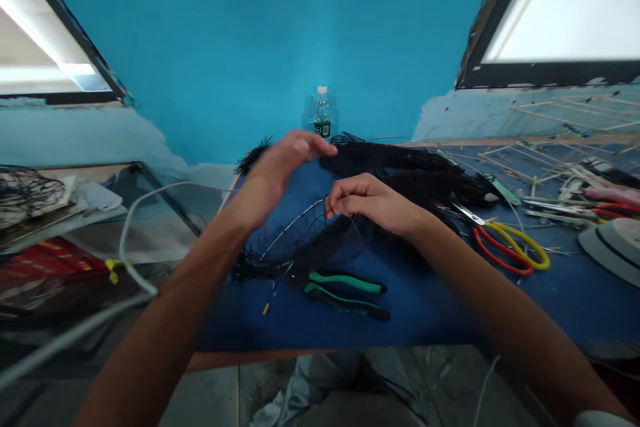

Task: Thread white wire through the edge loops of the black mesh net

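My right hand (367, 201), over the middle of the blue table (425, 307), pinches the upper end of a thin curved wire (291, 225), with fine dark strands around its fingertips. Below that wire, sheer black netting (320, 250) lies bunched on the tabletop. Raised to the left and blurred by motion, my left hand (280, 170) has its fingers stretched out and holds nothing that I can see. Green-and-black pliers (347, 290) rest near the front edge, with their jaws against the dark material.
Bundles of black fibre (395, 160) lie at the back, before a plastic bottle (323, 113). Red-and-yellow scissors (510, 247), a white spool (615, 247) and thin stick frames (565, 120) occupy the right. A white cable (131, 227) loops past my left forearm.
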A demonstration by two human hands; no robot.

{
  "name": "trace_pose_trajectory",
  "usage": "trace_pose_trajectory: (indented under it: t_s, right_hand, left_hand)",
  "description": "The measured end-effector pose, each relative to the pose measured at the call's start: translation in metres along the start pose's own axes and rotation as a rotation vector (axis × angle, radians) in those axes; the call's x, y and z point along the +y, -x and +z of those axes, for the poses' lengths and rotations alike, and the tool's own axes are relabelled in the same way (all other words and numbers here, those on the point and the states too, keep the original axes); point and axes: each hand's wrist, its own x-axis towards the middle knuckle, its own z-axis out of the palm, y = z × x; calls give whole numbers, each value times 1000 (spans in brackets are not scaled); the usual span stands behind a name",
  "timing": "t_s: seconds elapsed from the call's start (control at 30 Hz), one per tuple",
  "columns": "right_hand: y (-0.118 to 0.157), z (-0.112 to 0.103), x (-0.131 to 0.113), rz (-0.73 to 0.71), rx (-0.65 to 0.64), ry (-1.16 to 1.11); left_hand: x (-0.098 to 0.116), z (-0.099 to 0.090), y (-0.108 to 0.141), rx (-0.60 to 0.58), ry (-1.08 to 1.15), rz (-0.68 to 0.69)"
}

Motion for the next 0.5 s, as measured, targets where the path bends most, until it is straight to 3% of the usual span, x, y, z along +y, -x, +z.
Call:
trace_pose_trajectory:
  t_s: [0.03,0.1,0.2,0.37,0.5]
  right_hand:
    - [2,0,1,-16,-8,16]
    - [6,2,5,-27,-30,54]
    - [13,6,10,-1,-15,122]
    - [25,7,14,3,49,228]
    - [30,6,17,-87,13,327]
  left_hand:
    - [-12,6,-3,-146,87,4]
    - [-34,18,3,-289,159,-59]
    - [-47,25,22,-335,107,-142]
    - [-45,19,41,-420,-3,-217]
    - [-51,17,46,-459,113,-309]
